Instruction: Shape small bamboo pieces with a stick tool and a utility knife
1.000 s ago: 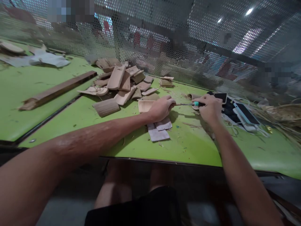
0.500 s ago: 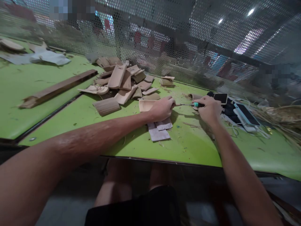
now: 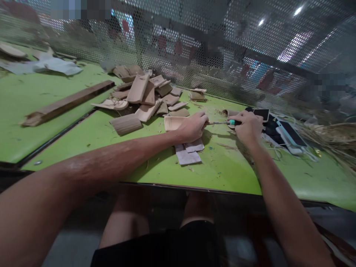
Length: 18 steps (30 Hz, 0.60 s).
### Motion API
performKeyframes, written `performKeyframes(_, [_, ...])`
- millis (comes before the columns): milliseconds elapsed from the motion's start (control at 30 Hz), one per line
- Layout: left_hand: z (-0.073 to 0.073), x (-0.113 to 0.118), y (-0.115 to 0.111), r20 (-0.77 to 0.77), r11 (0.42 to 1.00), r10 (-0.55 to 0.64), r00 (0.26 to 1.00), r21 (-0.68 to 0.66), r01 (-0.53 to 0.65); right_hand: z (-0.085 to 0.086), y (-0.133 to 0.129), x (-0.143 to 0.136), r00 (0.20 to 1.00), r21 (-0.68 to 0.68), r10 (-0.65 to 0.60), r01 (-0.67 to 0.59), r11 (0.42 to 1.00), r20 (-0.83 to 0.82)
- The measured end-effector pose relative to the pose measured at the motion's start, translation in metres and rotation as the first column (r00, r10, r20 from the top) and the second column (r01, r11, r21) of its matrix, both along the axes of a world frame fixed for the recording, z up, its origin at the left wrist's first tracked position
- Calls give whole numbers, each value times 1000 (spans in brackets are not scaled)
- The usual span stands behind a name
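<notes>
My left hand (image 3: 194,127) is closed, its fingers curled around something mostly hidden; a thin light tip pokes out toward the right. Beside its wrist lies a pale curved bamboo piece (image 3: 172,122), and below it are white paper pieces (image 3: 189,155). My right hand (image 3: 248,126) is wrapped around a slim tool (image 3: 231,122) with a teal-and-black handle. The tool's thin shaft points left and meets the tip at my left fingers. What kind of tool it is I cannot make out.
A heap of curved bamboo pieces (image 3: 144,92) sits left of centre on the green table (image 3: 222,170). Farther left lies a long bamboo strip (image 3: 69,102). A phone (image 3: 292,133) with white cables and dry straw (image 3: 333,135) are on the right. Perforated metal mesh (image 3: 178,48) stands behind.
Both hands and the tool stay in nearly the same place. My legs below the table have shifted apart, and the view has moved slightly.
</notes>
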<state>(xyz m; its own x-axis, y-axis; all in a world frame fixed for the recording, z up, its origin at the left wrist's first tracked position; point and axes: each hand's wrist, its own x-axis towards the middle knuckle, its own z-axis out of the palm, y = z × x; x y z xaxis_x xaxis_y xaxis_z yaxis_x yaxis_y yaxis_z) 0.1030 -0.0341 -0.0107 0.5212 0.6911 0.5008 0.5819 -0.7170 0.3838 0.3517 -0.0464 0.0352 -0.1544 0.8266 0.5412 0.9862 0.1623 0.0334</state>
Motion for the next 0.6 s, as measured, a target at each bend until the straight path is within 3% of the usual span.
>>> performKeyframes(300, [2,-1,-3,20,1000,-20,1000,-12,20,3,-4,-7,1000,-44,-18,17,999,-16])
performKeyframes(600, [-2,-1,3,141,999,10,990,-44,-4,-5,5,4,988,-66,106,-113,991,-109])
